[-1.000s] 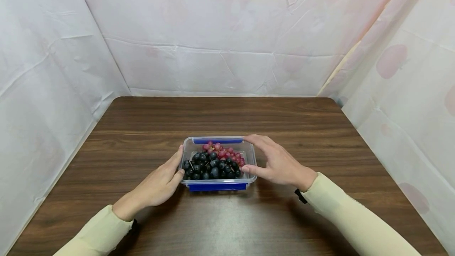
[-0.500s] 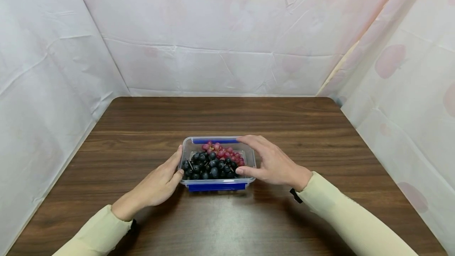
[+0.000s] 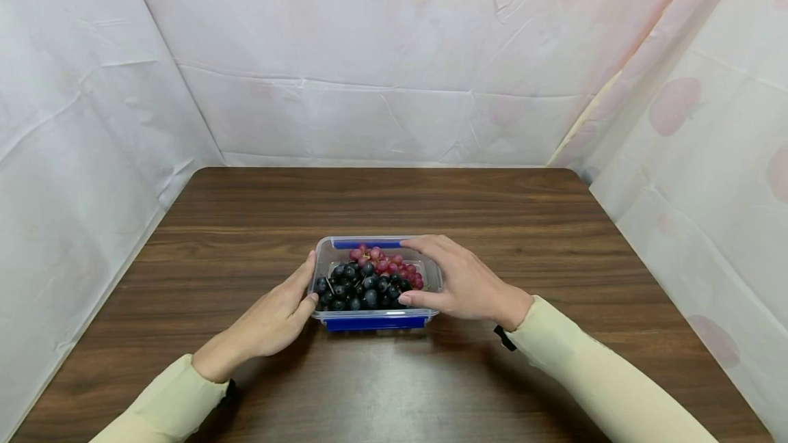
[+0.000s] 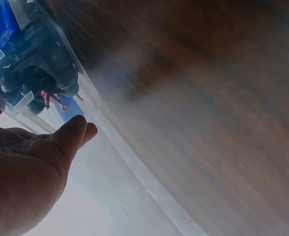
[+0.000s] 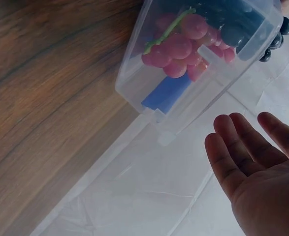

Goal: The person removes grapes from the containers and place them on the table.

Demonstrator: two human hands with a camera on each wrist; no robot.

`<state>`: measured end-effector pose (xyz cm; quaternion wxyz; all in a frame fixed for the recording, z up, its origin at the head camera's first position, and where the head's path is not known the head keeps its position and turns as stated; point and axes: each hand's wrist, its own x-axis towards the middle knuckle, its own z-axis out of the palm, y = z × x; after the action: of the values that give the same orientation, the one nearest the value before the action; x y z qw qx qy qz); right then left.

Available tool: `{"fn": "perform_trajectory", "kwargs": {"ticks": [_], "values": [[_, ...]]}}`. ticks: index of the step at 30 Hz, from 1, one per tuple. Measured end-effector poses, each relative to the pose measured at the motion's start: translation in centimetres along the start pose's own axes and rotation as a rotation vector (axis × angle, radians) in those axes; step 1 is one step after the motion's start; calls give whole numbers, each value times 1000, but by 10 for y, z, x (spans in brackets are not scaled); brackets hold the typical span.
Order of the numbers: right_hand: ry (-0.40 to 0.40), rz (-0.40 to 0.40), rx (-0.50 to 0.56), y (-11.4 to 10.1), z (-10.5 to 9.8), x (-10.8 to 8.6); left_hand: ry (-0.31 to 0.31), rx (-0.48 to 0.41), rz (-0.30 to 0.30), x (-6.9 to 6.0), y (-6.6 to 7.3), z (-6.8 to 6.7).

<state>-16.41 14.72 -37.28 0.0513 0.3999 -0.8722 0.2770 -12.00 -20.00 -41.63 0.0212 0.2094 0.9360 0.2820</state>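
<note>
A clear plastic food container [image 3: 382, 313] with blue clips sits at the middle of the table. Dark grapes [image 3: 371, 283] fill its near part, and a bunch of red grapes [image 3: 385, 264] lies behind them. My left hand [image 3: 265, 323] rests against the container's left end, its fingers extended along the wall and the thumb near the front corner. Over the container's right part reaches my right hand [image 3: 464, 280], fingers spread above the opening. In the right wrist view, the right hand's fingers [image 5: 225, 162] are straight, hold nothing and stand apart from the container wall.
The brown wood-grain table [image 3: 394, 197] extends around the container on every side. White sheeting [image 3: 382, 53] hangs behind the table, and more of it borders the left and right edges.
My right hand has slid left, from the container's right end to above its right part, over the dark and red grapes. The left hand and the container stay in place.
</note>
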Motion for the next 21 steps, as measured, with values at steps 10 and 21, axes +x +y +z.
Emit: {"fn": "perform_trajectory", "kwargs": {"ticks": [10, 21], "values": [[-10, -33, 0, -8, 4, 7, 3, -2, 3, 1, 1, 0], [-18, -43, 1, -14, 7, 12, -7, -7, -7, 1, 1, 1]]}}
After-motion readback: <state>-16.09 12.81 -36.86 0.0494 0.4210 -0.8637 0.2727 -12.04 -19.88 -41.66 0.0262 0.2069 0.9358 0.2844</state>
